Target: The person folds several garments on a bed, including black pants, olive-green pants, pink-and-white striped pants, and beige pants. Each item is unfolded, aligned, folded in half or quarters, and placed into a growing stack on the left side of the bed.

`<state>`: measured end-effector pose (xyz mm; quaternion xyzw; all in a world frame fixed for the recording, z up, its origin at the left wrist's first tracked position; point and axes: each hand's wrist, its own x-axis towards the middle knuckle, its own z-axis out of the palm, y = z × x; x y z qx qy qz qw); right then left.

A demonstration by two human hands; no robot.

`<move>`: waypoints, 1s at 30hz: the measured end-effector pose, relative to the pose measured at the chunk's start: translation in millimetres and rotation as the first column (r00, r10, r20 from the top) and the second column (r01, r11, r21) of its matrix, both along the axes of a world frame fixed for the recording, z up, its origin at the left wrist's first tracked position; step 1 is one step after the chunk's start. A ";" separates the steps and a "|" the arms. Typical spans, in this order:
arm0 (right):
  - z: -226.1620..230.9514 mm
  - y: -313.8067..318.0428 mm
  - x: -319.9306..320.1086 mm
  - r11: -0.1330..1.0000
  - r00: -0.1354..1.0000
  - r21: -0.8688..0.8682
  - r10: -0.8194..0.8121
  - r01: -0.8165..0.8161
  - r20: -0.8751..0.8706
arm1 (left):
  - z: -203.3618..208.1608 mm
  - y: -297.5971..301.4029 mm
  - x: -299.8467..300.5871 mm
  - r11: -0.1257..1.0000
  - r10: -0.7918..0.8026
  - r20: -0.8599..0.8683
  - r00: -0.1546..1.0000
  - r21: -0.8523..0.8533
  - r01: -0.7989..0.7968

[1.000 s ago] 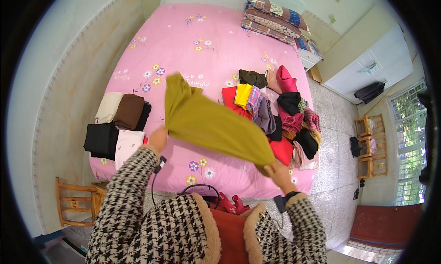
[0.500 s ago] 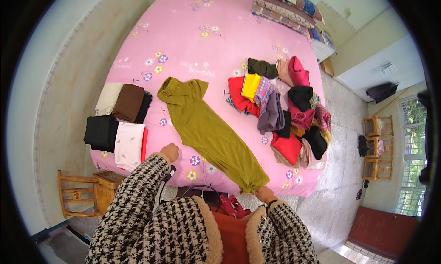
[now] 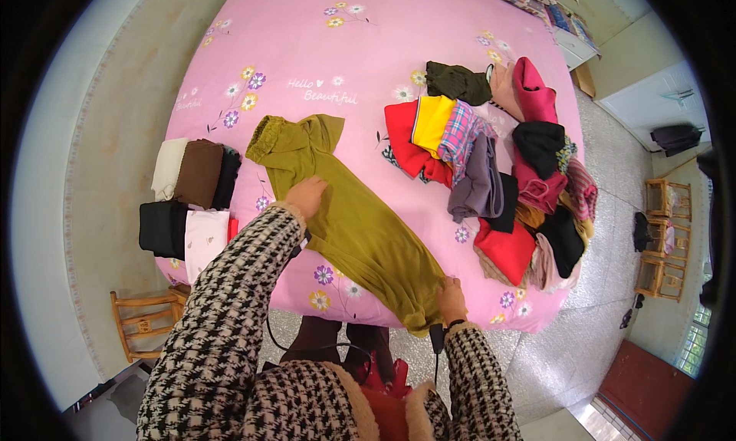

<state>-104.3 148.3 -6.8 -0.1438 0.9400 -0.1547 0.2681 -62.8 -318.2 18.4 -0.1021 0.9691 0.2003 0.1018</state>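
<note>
A pair of olive-green trousers (image 3: 364, 222) lies slantwise across the bed, its gathered waistband at the upper left and its hems near the front edge. My left hand (image 3: 307, 196) rests on the trousers at their left side, below the waistband; its fingertips are hidden against the fabric. At the right edge of the trouser legs, just above the hems, my right hand (image 3: 451, 300) has its fingers closed on the cloth. The legs lie fairly flat, with creases toward the hems.
Folded clothes, including a brown piece (image 3: 197, 172) and a pale pink piece (image 3: 205, 241), lie in stacks at left. A mixed clothes pile with a red garment (image 3: 506, 251) covers the bed's right side. A wooden chair (image 3: 142, 324) stands by the front left corner of the pink bed (image 3: 284, 27).
My left hand has moved from the bare sheet up and right onto the trousers. My right hand has shifted from the hem end slightly up along the right edge. The view has shifted.
</note>
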 end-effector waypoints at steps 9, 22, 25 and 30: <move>-32.3 -24.2 -20.6 0.999 0.998 0.005 0.039 -0.039 -0.053 | -28.3 7.5 -74.5 0.994 -0.094 0.027 0.995 -0.044 0.095; 40.9 -45.9 33.2 0.830 0.904 -0.360 0.405 -0.427 -0.139 | -41.0 -24.1 -54.1 0.999 -0.045 -0.119 0.992 -0.019 0.043; 50.9 -51.3 66.5 0.774 0.837 -0.433 0.541 -0.461 0.076 | -19.4 -39.0 -11.2 0.995 -0.066 -0.300 0.952 0.053 0.085; 30.2 -67.9 111.7 0.730 0.653 -0.471 0.670 -0.495 0.353 | 14.6 -75.3 100.7 0.985 -0.153 0.141 0.978 -0.051 0.162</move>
